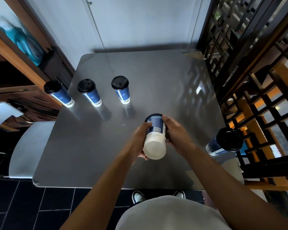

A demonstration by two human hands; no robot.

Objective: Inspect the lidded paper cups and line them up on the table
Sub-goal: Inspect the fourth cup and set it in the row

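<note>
Cup point(155, 138) tipped base toward me, my left hand point(140, 140) and right hand point(175, 131) curled round it, 3 cups point(88, 92) upright on table point(156, 83).

Three cups point(90, 92) stand left on the table point(156, 83), one cup point(223, 141) right.

A grey square table point(156, 77) stands against a pale wall point(140, 20). Dark lattice screen point(249, 52) right, wooden shelving point(12, 52) left, black floor tiles point(32, 206) below
</note>
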